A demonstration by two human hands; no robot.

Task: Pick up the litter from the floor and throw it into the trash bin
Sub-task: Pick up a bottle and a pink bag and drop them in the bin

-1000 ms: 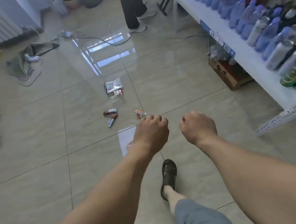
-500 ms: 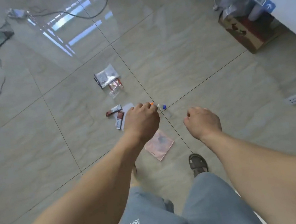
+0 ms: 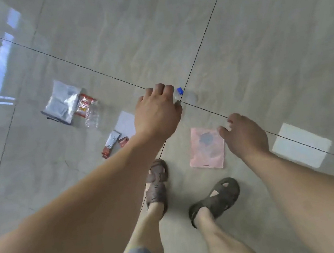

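Litter lying flat on floor point(image 3: 256, 37); pink bag point(image 3: 206, 148) just beside right hand point(image 3: 244, 134), fingers loose, holding nothing; left hand point(image 3: 156, 111) curled, empty; probably thin, light, slippery; best pinched at an edge.

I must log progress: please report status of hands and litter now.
Both hands empty: left hand and right hand above floor. Pink packet under right hand, untouched. Nothing in the way.
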